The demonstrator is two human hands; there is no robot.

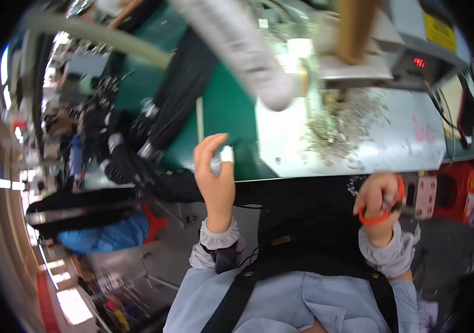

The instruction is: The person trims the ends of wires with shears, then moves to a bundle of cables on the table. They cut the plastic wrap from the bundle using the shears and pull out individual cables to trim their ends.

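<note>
My left hand (215,180) is raised at the edge of the green table (228,119). Its fingers are apart with nothing between them, and one digit wears a white wrap (226,154). Close by on its left, bundles of black cables (178,100) lie across the table and hang over the edge. My right hand (378,197) is closed around orange-handled scissors (374,218), in front of the table above the black apron; the blades are hard to make out. Beyond it, a pile of thin metal clippings (339,130) covers part of a pale metal plate (403,150).
A grey machine (414,61) with a red display stands at the back right. A blurred white tube (248,61) hangs over the table. At right is a red stool (453,191); a blue bag (106,236) sits at lower left.
</note>
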